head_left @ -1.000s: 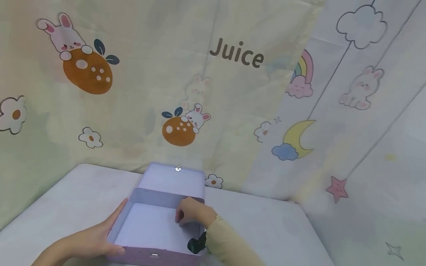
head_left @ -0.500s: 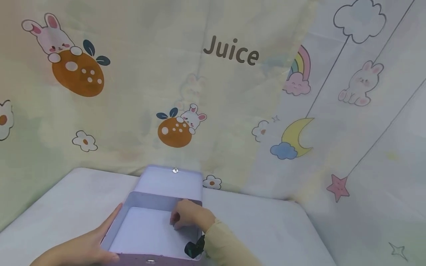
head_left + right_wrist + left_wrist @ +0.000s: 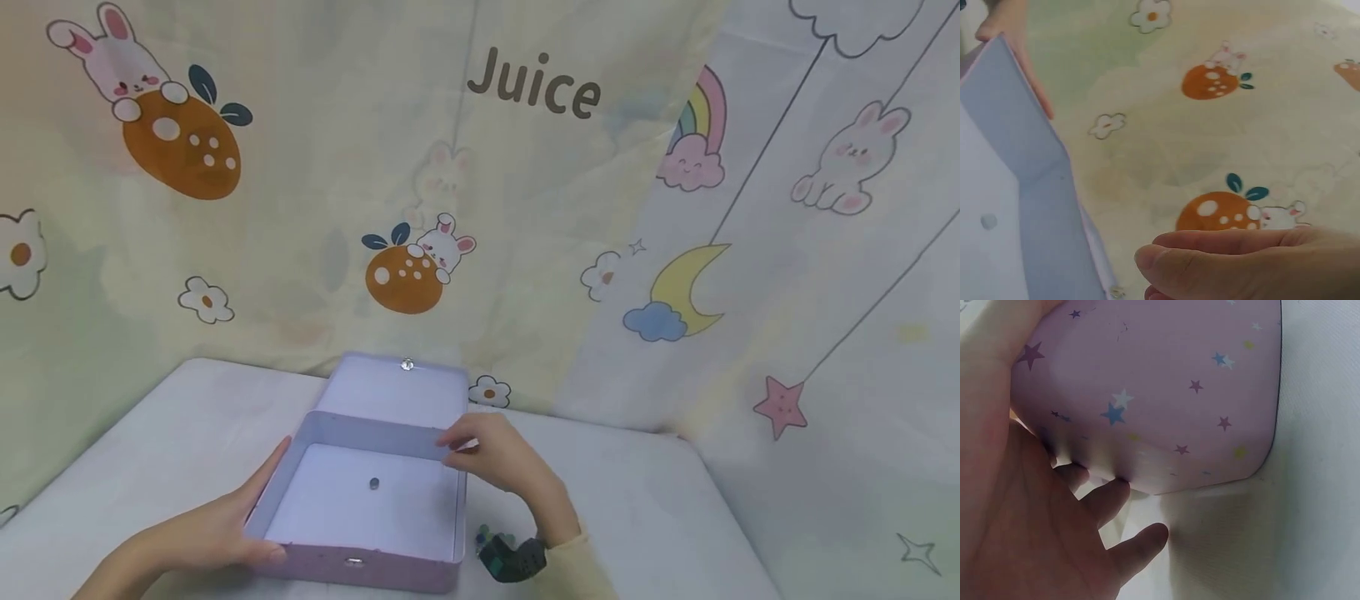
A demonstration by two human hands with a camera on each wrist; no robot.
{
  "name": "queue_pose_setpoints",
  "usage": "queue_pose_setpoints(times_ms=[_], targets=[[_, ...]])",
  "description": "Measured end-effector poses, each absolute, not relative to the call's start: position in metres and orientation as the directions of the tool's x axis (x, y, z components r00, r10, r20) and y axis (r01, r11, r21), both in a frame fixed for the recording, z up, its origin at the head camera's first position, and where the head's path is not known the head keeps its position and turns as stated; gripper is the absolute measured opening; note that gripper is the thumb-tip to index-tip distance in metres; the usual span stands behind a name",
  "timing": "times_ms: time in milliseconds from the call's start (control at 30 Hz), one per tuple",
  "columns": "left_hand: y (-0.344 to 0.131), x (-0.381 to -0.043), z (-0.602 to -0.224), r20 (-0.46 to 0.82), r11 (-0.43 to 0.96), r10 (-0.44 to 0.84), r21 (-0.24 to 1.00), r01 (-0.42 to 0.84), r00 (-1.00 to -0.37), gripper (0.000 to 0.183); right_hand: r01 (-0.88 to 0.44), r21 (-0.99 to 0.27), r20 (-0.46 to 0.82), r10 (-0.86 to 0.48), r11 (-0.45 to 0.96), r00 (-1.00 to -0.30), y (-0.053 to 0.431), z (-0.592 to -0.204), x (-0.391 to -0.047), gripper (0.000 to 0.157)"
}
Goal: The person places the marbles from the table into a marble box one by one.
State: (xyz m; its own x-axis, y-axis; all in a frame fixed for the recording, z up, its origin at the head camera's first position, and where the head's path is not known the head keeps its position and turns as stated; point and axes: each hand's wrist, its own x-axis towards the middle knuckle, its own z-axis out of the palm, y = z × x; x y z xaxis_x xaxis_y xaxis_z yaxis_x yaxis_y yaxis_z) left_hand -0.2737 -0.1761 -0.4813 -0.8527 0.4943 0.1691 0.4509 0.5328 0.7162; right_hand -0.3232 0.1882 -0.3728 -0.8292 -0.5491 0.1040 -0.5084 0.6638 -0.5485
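Note:
An open purple tin box (image 3: 360, 569) with printed stars stands on the white table, its lid (image 3: 397, 392) folded back behind it. On its pale floor lies a small round grey piece (image 3: 374, 483), also visible in the right wrist view as a grey disc (image 3: 989, 221). My left hand (image 3: 202, 529) holds the box at its left side, thumb at the front corner and fingers along the outer wall; the left wrist view shows the fingertips (image 3: 1119, 484) at the starry side. Above the box's right wall hovers my right hand (image 3: 498, 450), fingers loosely bent, nothing visible in them.
Several small green and blue pieces (image 3: 491, 537) lie on the table right of the box, partly hidden by the dark wrist camera (image 3: 513, 558). A printed curtain (image 3: 300, 208) hangs behind the table (image 3: 622, 500).
My right hand has lifted from the box floor and moved right, over the wall. The grey piece it covered now shows on the floor. My left hand stays on the box.

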Motion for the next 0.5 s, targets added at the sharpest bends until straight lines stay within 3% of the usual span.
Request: queue_pose_setpoints(times_ms=[233,500], targets=[[-0.173,-0.276,-0.481,0.096,0.542,0.475,0.75,0.378,-0.874,0.122,-0.422,-0.621,0.185,-0.399,0.661,-0.898,0.234,-0.376,-0.293,0.019],[-0.176,-0.275,-0.479,0.074,0.541,0.479,0.76,0.36,-0.875,0.121,-0.348,-0.628,0.156,-0.325,0.697,-0.933,0.26,-0.399,-0.29,0.021]])
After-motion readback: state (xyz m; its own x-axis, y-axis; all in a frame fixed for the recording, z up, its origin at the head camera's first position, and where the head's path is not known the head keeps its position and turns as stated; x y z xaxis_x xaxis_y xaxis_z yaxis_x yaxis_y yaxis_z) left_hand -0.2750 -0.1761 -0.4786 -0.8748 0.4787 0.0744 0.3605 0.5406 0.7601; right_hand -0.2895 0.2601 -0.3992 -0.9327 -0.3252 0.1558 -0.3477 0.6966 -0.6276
